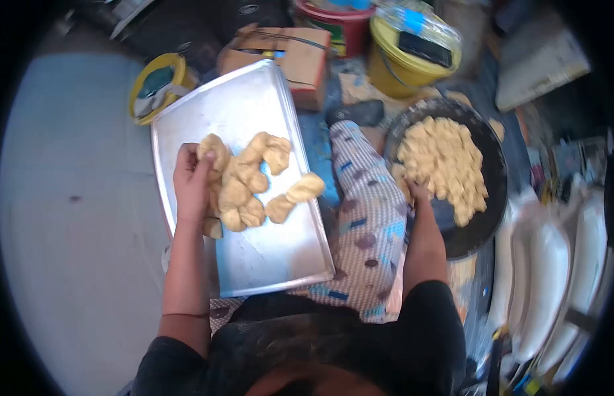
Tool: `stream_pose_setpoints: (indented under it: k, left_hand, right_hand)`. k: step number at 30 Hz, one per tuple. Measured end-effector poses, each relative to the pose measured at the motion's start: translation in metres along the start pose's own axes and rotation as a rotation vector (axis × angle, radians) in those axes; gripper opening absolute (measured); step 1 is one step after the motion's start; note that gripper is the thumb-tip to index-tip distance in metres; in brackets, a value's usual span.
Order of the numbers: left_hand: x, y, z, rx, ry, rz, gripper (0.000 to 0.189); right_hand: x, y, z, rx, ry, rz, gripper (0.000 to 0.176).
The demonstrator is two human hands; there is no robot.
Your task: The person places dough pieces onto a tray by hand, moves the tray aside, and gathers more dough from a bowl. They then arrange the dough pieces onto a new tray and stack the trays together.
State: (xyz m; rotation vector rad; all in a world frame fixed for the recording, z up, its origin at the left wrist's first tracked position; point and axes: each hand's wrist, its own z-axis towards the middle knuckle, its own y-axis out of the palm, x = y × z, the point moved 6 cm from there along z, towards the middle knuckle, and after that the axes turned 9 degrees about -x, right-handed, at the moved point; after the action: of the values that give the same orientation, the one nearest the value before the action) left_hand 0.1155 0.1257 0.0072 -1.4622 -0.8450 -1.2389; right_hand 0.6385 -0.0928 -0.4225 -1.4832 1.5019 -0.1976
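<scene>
A shiny metal baking tray (260,261) lies tilted across my lap with a heap of dough pieces (235,193) near its middle. Over the heap's upper left side, my left hand (193,173) has its fingers and thumb closed on a dough piece (213,152). To the right stands a round black pan (495,178) with many small pale dough lumps (445,162) in it. My right hand (419,191) reaches to the left side of this pan, its fingers partly hidden and closed around a dough piece (400,177).
A cardboard box (280,56) and a yellow bucket (389,63) stand beyond the tray, with a red bucket (353,38) behind. A smaller yellow bucket (142,109) is at the tray's far left corner. White filled sacks (544,277) line the right side.
</scene>
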Motion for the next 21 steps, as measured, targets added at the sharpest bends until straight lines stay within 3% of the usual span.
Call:
stream_pose_setpoints:
  k: [1,3,5,7,9,11,12,14,15,17,19,21]
  left_hand:
    - [0.005,-0.011,0.0,0.051,0.005,0.018,0.022]
    - [0.02,-0.032,-0.007,0.172,0.085,-0.096,0.011]
    - [0.017,-0.056,-0.014,0.175,0.068,0.095,0.01]
    - [0.029,-0.056,-0.015,0.2,0.327,0.956,0.01]
    - [0.006,-0.069,-0.012,0.194,0.208,0.778,0.016]
    - [-0.021,-0.08,-0.008,0.164,-0.132,0.216,0.027]
    - [-0.021,-0.084,-0.006,0.156,-0.208,0.225,0.035]
    - [-0.028,-0.091,-0.002,0.147,-0.138,0.111,0.035]
    - [-0.026,-0.092,-0.001,0.127,-0.063,0.008,0.036]
    - [-0.026,-0.088,-0.005,0.084,-0.081,-0.091,0.041]
    - [-0.02,-0.073,-0.009,-0.12,0.02,0.149,0.049]
    - [-0.037,-0.079,-0.003,-0.123,0.019,0.176,0.052]
  right_hand:
    - [-0.01,0.021,-0.005,-0.027,0.107,-0.127,0.12]
    - [-0.049,0.024,-0.044,-0.035,0.3,-0.174,0.109]
    - [-0.05,0.034,-0.05,0.007,0.215,-0.216,0.099]
    - [-0.041,0.023,-0.047,0.073,0.134,-0.255,0.089]
    - [-0.03,0.013,-0.031,0.0,-0.095,-0.194,0.064]
    - [0.002,0.008,0.0,-0.043,-0.238,-0.113,0.04]
    - [-0.002,0.001,-0.01,-0.041,-0.248,-0.12,0.04]
    - [0.003,-0.023,-0.03,-0.12,-0.096,0.582,0.031]
    - [0.002,-0.037,-0.037,-0.109,-0.109,0.575,0.031]
    - [0.002,-0.051,-0.055,-0.3,-0.058,1.158,0.028]
    - [-0.025,-0.09,-0.096,-0.235,-0.063,1.238,0.026]
    - [-0.07,-0.132,-0.131,-0.359,-0.31,1.214,0.022]
